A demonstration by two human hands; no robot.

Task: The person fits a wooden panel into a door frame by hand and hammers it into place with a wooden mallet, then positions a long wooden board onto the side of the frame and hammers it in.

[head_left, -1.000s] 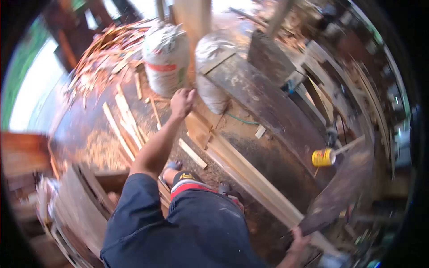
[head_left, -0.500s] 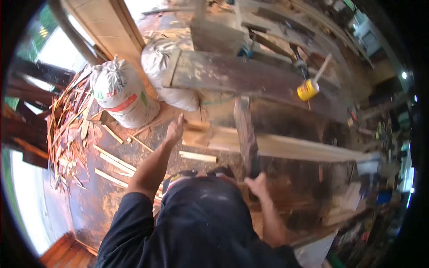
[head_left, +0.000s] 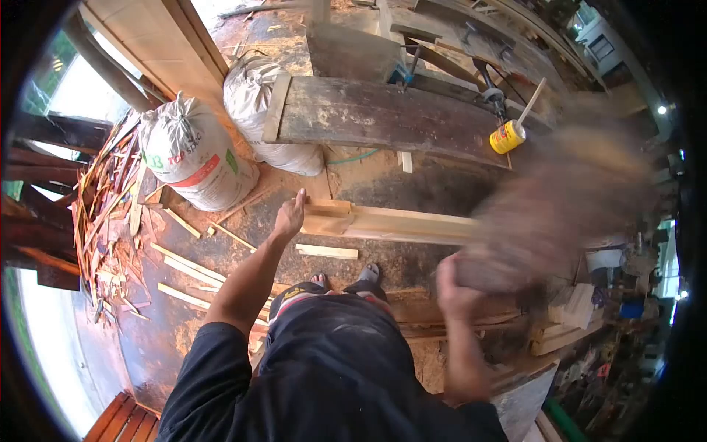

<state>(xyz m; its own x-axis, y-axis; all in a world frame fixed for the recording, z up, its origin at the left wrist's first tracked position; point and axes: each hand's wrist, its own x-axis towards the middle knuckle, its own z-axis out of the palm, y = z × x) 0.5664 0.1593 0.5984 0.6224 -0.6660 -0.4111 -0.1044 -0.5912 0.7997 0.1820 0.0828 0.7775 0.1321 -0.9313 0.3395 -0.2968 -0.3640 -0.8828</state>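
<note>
My left hand is closed on the near end of a long pale wooden beam that runs off to the right. My right hand is wrapped round the lower end of a thick dark wooden piece, which is strongly blurred by motion and hides the beam's far part. A short pale strip lies on the ground just below the beam, in front of my feet.
Two filled white sacks stand at the upper left beside a heap of wood scraps. Beyond the beam is a dark plank bench with a yellow can at its right. Loose strips lie at left.
The dark wooden piece has swung from upright over the beam to the right and up, with my right hand moving slightly right and up. My left hand has stayed at the beam's end.
</note>
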